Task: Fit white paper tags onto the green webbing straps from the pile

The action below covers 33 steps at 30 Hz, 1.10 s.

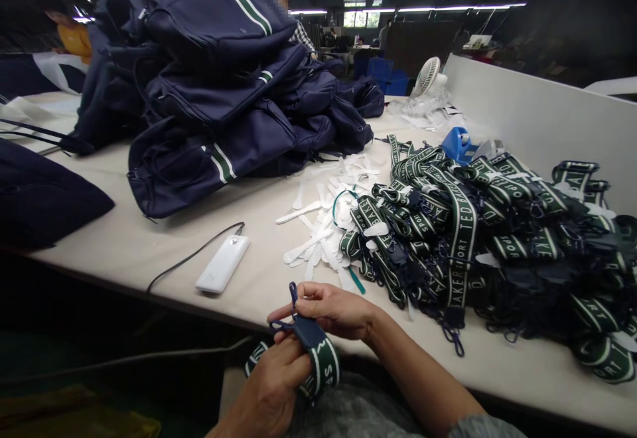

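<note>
A dark green strap (pixel 326 366) with white edges and lettering is looped around the fingers of my left hand (pixel 273 378), close to my lap. Its end carries a navy patch (pixel 308 332) and a navy metal clip (pixel 293 295). With fingers closed, my right hand (pixel 333 308) pinches the strap by the patch and clip. A second clip (pixel 280 325) sticks out to the left between the hands. Beyond them a large heap of similar straps (pixel 462 225) covers the right of the table. White toothed plastic strips (pixel 318 245) lie scattered beside that heap.
Navy bags (pixel 213 93) with green and white stripes are piled at the back left. A white power bank (pixel 223 264) with a black cable lies near the front edge. A blue tape dispenser (pixel 458 145) and small fan (pixel 426 78) stand by the white partition (pixel 537 99).
</note>
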{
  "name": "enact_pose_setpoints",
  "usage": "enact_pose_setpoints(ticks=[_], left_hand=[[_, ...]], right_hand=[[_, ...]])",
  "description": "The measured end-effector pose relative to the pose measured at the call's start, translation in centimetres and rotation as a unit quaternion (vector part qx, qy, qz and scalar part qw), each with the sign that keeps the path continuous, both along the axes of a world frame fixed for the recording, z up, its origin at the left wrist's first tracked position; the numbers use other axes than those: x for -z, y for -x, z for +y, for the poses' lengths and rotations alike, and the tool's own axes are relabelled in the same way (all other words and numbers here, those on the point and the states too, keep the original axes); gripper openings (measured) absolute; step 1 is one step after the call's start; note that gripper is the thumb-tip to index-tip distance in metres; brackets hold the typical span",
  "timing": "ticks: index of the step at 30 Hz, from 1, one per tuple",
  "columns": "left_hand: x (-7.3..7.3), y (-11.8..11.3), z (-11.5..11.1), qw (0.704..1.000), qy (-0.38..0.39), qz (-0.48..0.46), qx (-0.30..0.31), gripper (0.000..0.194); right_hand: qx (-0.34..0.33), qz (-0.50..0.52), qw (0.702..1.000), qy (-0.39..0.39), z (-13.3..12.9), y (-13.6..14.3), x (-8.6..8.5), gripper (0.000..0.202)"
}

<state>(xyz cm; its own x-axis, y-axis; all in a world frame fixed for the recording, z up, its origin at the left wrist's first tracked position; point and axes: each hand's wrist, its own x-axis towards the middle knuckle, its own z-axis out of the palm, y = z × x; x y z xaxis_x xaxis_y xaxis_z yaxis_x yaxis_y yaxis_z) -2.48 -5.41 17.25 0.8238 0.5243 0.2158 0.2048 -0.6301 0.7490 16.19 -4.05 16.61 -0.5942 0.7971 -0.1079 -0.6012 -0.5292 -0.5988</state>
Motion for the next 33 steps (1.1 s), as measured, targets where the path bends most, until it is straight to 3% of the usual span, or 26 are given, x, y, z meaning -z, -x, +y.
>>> enact_pose_setpoints(ticks=[3, 6, 9, 11, 14, 17, 19, 22, 24, 26, 30, 33], left_hand=[[-0.1, 0.0, -0.1, 0.999, 0.042, -0.025, -0.004, 0.052], [-0.6, -0.3, -0.5, 0.98, 0.18, -0.059, -0.061, 0.033], [-0.9, -0.7, -0.7, 0.914, 0.351, -0.114, -0.17, 0.031], [-0.7, -1.0, -0.6, 0.879, 0.41, -0.148, -0.196, 0.042], [0.3, -1.3, -0.6, 0.879, 0.437, -0.147, -0.12, 0.056], [1.3, -1.8, -1.0, 0.871, 0.468, -0.132, -0.072, 0.053], [1.5, -2.0, -1.5, 0.861, 0.478, -0.124, -0.12, 0.047], [0.8, -2.1, -2.1, 0.862, 0.431, -0.142, -0.224, 0.049], [0.1, -2.2, -2.1, 0.864, 0.395, -0.167, -0.264, 0.064], [-0.4, -2.6, -2.0, 0.866, 0.392, -0.16, -0.265, 0.071], [0.0, -4.2, -1.2, 0.857, 0.444, -0.145, -0.217, 0.051], [1.0, -5.5, -0.4, 0.844, 0.473, -0.169, -0.185, 0.056]], right_hand=[[-0.006, 0.019, 1.0, 0.002, 0.2, 0.0, -0.3, 0.035], [0.06, 0.027, 0.998, 0.015, 0.6, 0.5, -0.6, 0.031], [0.196, 0.018, 0.98, 0.018, 1.9, 1.2, -1.8, 0.032], [0.285, 0.008, 0.959, 0.004, 3.3, 1.4, -3.2, 0.031], [0.407, -0.008, 0.912, -0.057, 6.3, 0.9, -5.8, 0.026], [0.524, -0.031, 0.839, -0.14, 9.5, -0.4, -7.9, 0.023], [0.579, -0.049, 0.795, -0.175, 11.3, -1.5, -8.7, 0.022], [0.633, -0.083, 0.742, -0.206, 12.9, -2.8, -9.1, 0.018], [0.662, -0.103, 0.705, -0.233, 13.1, -3.1, -9.2, 0.016], [0.685, -0.114, 0.668, -0.267, 12.8, -2.9, -9.4, 0.014], [0.716, -0.142, 0.616, -0.296, 11.5, -1.3, -10.8, 0.009], [0.739, -0.15, 0.587, -0.295, 10.8, 0.3, -12.2, 0.006]])
